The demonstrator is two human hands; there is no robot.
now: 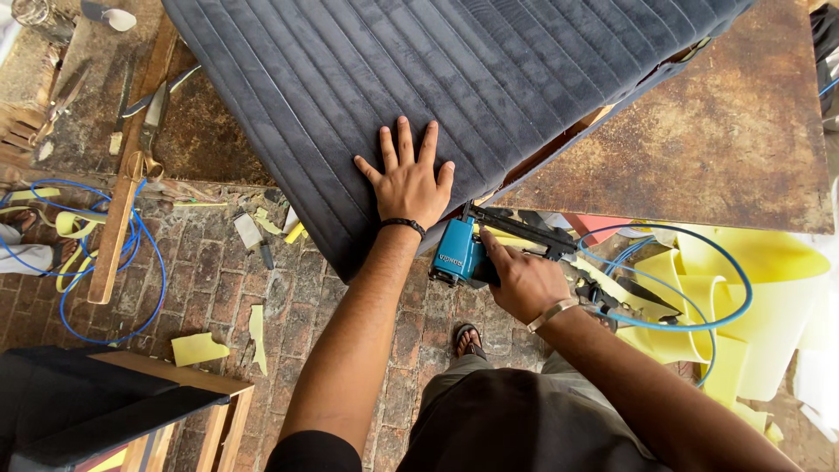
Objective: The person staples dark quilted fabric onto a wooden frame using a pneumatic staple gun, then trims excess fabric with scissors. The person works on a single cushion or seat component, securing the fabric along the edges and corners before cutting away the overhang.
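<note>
My left hand (pixel 406 177) lies flat, fingers spread, on a dark grey quilted upholstered panel (pixel 419 79) near its front corner. A black band circles that wrist. My right hand (pixel 523 280) grips a blue pneumatic staple gun (pixel 463 253) held against the panel's lower edge, just right of my left wrist. A blue air hose (pixel 699 319) loops away from the gun to the right. A metal bracelet sits on my right wrist.
The panel rests on a worn brown workbench (pixel 725 149). Yellow foam sheets (pixel 769 288) pile at the right. Scissors and hand tools (pixel 149 114) lie on the bench at left, with a wooden strip (pixel 114 227) and blue hose coils. Brick floor holds foam scraps; a wooden frame (pixel 175 393) stands lower left.
</note>
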